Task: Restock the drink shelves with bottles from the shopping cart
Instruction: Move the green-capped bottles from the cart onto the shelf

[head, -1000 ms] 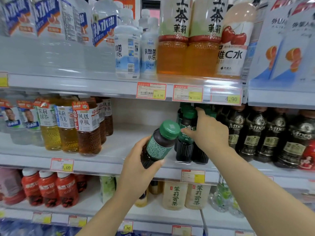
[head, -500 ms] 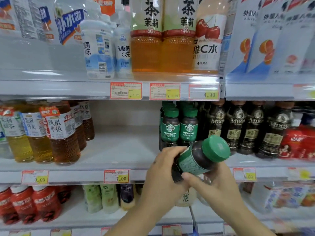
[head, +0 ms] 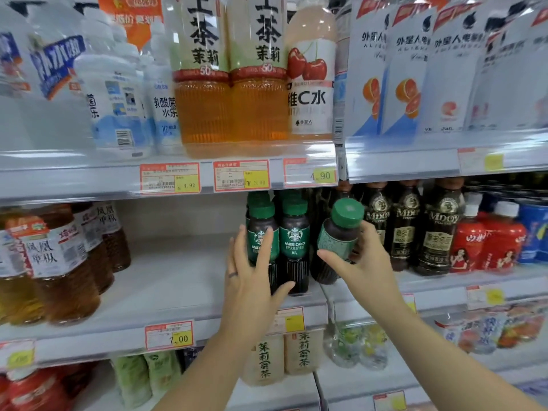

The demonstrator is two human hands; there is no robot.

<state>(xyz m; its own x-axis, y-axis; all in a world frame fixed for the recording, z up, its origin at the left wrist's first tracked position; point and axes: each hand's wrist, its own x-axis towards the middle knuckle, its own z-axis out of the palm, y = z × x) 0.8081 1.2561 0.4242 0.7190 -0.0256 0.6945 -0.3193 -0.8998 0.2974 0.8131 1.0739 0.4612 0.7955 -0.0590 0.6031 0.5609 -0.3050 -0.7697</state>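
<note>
Fingers (head: 369, 231) of the right hand (head: 364, 262) curl round a bottle (head: 338, 241), tipped to the right, at the middle shelf (head: 166, 280). Just left are two standing bottles (head: 295, 244) like it. Left hand (head: 249, 277), fingers straight, touches the left one. Dark bottles (head: 406, 229) stand right

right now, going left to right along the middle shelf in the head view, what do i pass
amber tea bottles → Starbucks Americano bottles → green-capped coffee bottle gripped in the right hand → MDOY coffee bottles → red white-capped bottles
</note>
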